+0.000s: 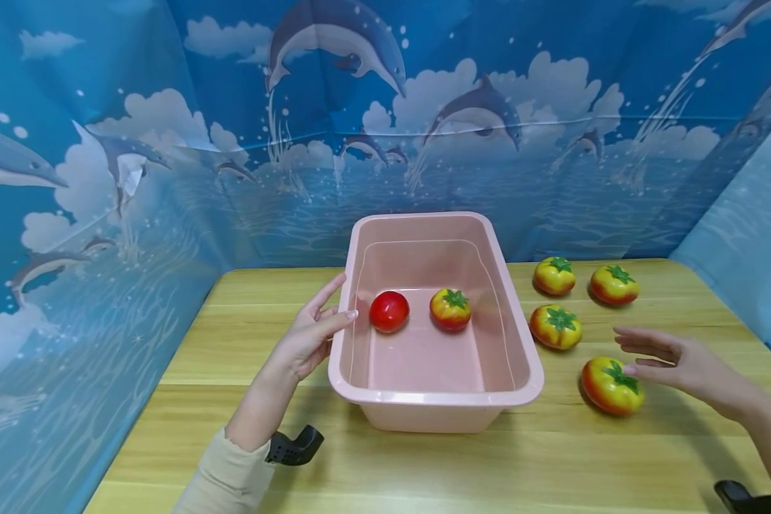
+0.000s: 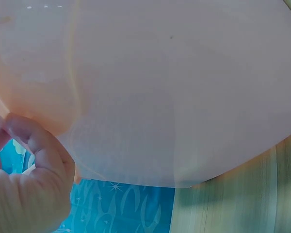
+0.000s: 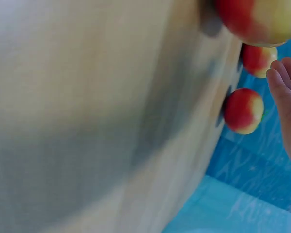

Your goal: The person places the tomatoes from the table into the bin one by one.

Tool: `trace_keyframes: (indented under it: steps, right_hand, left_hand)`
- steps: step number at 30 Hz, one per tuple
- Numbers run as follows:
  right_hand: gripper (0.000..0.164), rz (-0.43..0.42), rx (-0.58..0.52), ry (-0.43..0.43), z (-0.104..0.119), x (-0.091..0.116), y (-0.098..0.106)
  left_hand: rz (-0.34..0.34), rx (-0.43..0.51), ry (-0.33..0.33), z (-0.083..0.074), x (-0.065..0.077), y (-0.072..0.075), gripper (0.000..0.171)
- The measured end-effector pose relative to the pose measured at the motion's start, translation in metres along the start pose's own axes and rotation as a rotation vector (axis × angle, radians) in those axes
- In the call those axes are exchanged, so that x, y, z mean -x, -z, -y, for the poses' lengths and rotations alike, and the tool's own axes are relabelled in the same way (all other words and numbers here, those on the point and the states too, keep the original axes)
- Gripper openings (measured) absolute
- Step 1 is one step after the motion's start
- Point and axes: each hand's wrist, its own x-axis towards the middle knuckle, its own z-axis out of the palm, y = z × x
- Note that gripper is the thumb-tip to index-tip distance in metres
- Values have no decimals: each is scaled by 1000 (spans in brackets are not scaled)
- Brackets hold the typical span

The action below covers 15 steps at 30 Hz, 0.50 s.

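A pink plastic basin (image 1: 437, 396) stands mid-table in the head view. My left hand (image 1: 308, 335) grips its left rim, thumb inside and fingers outside; the left wrist view also shows this hand (image 2: 36, 170) at the rim. Inside the basin lie a plain red toy tomato (image 1: 389, 312) and a yellow-red toy tomato (image 1: 450, 310) with a green leafy top. On the right, my right hand (image 1: 687, 368) hovers with fingers extended beside the nearest yellow-red toy tomato (image 1: 612, 386). The thumb tip overlaps that tomato's edge; contact cannot be told.
More yellow-red toy tomatoes (image 1: 555, 327) sit right of the basin, including one at the back (image 1: 554, 276) and another at the far right (image 1: 614, 285). A blue dolphin-print sheet (image 1: 283, 193) stands around the back and sides of the wooden table (image 1: 257, 307).
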Motion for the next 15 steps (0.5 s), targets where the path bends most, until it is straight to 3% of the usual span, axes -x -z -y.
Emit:
trace_keyframes:
  steps: [8,15]
  right_hand:
    - [62,54,-55,-78,-15,8,-4]
    - [61,72,-82,-54,-23,11,-9]
  left_hand:
    - [6,12,0,1,0,1,70]
    - [12,16,1,0,1,0,70]
